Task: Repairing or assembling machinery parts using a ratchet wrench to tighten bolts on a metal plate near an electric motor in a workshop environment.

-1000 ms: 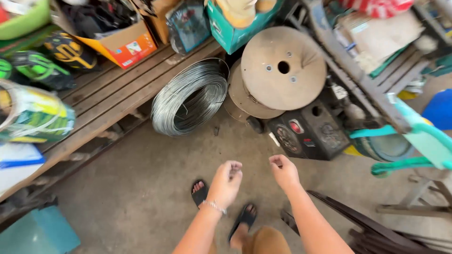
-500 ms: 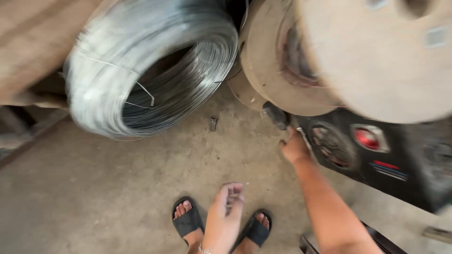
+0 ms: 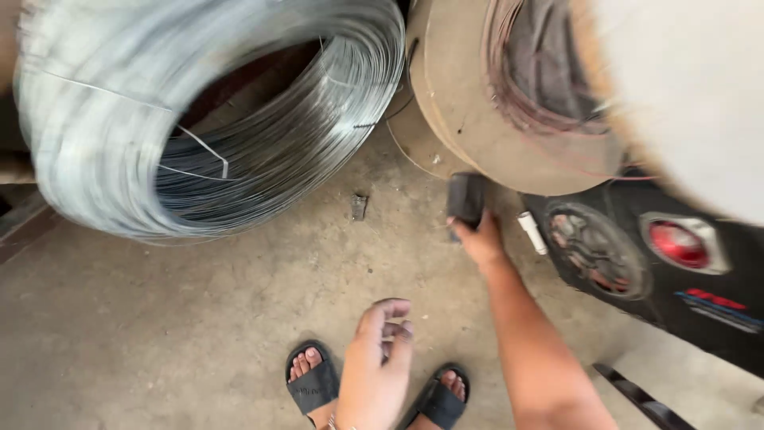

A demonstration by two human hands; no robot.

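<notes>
My right hand [image 3: 480, 236] reaches down to the concrete floor and grips a small black block-shaped object [image 3: 466, 198] at the foot of a big wooden cable spool [image 3: 493, 103]. My left hand [image 3: 378, 358] hangs loose above my sandalled feet [image 3: 314, 386], fingers curled, holding nothing. A large coil of grey steel wire [image 3: 199, 119] leans at the left.
A black speaker box [image 3: 660, 263] with round grilles and a red light stands at the right. A small white tube [image 3: 532, 232] lies beside it. A small dark metal piece [image 3: 359, 207] lies on the floor between coil and spool. A black strap [image 3: 637, 394] lies at the lower right.
The view has dropped closer to the floor. My right hand has reached down from in front of me and closed on the black object by the spool. My left hand stays low.
</notes>
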